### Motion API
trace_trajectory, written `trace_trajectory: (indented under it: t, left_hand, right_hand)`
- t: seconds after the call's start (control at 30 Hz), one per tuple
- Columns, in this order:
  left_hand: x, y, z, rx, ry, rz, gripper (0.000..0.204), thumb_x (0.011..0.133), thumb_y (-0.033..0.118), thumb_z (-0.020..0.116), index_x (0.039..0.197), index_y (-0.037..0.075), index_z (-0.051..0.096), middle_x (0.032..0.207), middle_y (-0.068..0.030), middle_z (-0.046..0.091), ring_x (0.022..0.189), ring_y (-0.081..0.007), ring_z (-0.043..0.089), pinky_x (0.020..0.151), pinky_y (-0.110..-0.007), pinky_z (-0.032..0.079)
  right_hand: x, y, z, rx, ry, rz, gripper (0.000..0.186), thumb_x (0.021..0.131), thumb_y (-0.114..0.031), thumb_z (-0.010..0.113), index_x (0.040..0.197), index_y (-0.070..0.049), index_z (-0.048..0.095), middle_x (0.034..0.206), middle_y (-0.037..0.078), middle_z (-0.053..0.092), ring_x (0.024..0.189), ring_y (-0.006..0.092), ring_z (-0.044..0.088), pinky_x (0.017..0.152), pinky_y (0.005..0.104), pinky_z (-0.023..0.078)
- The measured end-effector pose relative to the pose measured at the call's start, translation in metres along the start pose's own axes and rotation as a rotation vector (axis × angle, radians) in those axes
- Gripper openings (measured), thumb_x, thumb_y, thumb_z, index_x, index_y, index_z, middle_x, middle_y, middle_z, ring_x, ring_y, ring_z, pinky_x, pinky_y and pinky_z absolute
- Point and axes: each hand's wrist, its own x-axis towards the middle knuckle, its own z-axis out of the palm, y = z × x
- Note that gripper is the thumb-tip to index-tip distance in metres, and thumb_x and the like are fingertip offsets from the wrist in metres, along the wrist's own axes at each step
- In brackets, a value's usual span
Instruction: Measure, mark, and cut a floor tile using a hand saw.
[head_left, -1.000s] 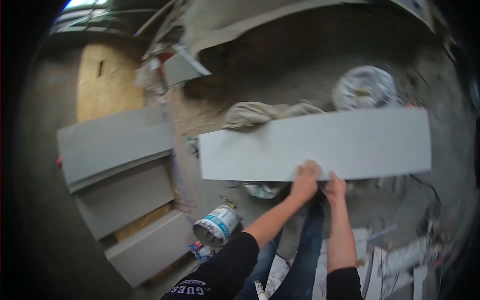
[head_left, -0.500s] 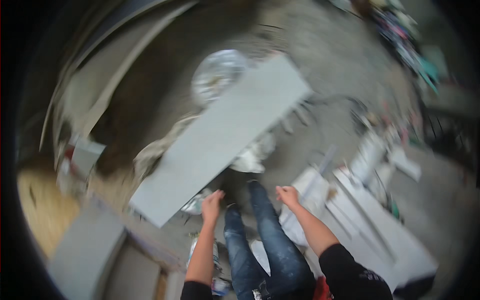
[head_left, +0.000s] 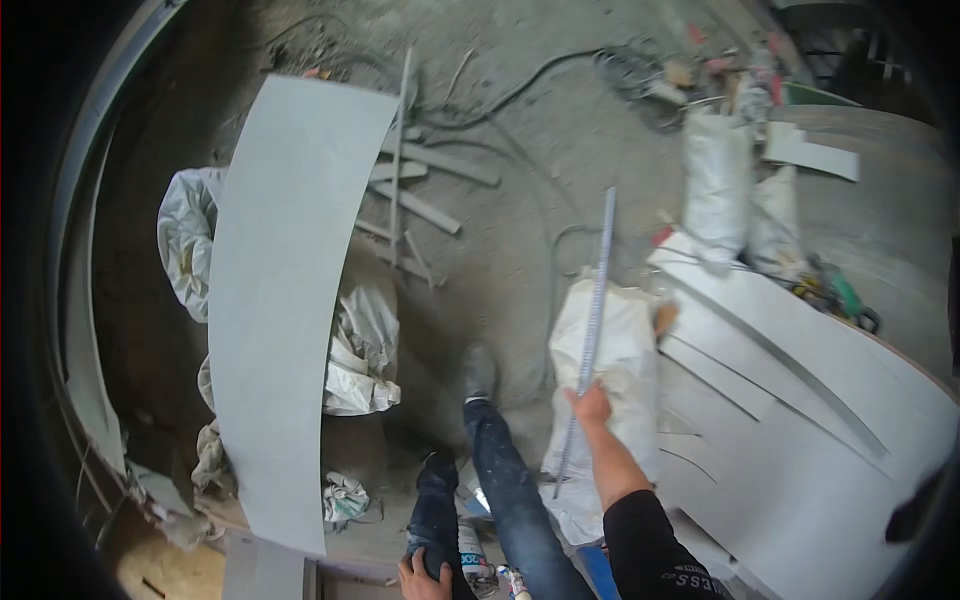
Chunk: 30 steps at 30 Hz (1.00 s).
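Note:
My right hand point(head_left: 590, 403) is closed around a long metal ruler point(head_left: 598, 285), which slants up and away over a white woven sack point(head_left: 625, 340). My left hand point(head_left: 425, 578) lies on my jeans at the lower edge of the view, fingers stretched out and holding nothing. Left of my legs, a long pale grey board point(head_left: 285, 290) rests on bulging white sacks point(head_left: 365, 350). Whether the ruler touches the sack under it, I cannot tell.
Large white sheets point(head_left: 780, 450) with loose strips on them lie at right. Upright white sacks point(head_left: 715, 180) and a green power tool point(head_left: 840, 292) are beyond. Cut strips point(head_left: 430, 205) and a dark cable point(head_left: 540, 75) lie on the concrete floor. A can point(head_left: 472, 548) stands by my legs.
My right hand has taken hold of the ruler. My left hand has come down onto my leg. The view has turned right and the grey board now sits further left.

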Motion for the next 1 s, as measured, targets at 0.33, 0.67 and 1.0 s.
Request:
trace_trajectory:
  t: [0.33,0.67,1.0]
  left_hand:
    - [0.018,0.060,-0.044,0.059,0.105,-0.100,0.064,0.090,0.042,0.085,0.145,0.014,0.071,0.142,-0.0233,0.064,0.134,-0.0483,0.062,0.113,-0.056,0.053]
    - [0.121,0.204,-0.163,-0.791,0.117,0.141,0.038,0.107,0.027,0.078,0.135,0.000,0.077,0.119,-0.0194,0.084,0.111,-0.0267,0.083,0.098,-0.039,0.062]
    - [0.318,0.370,-0.378,-0.720,0.381,0.467,0.038,0.108,0.027,0.078,0.137,0.002,0.076,0.126,-0.0194,0.081,0.119,-0.0329,0.079,0.104,-0.043,0.061]
  right_hand:
    - [-0.029,0.018,-0.032,0.672,0.038,-0.209,0.028,0.102,-0.032,0.077,0.111,-0.005,0.077,0.099,0.024,0.079,0.095,0.0493,0.075,0.084,0.0599,0.057]
    - [-0.074,-0.031,-0.402,0.764,-0.214,-0.323,0.033,0.111,-0.029,0.074,0.125,0.001,0.078,0.074,0.011,0.071,0.063,0.0202,0.070,0.063,0.0379,0.054]
    - [0.070,-0.378,-0.537,0.848,-0.631,-0.891,0.032,0.115,-0.033,0.067,0.127,-0.008,0.084,0.073,0.001,0.065,0.068,0.0105,0.060,0.063,0.0334,0.047]
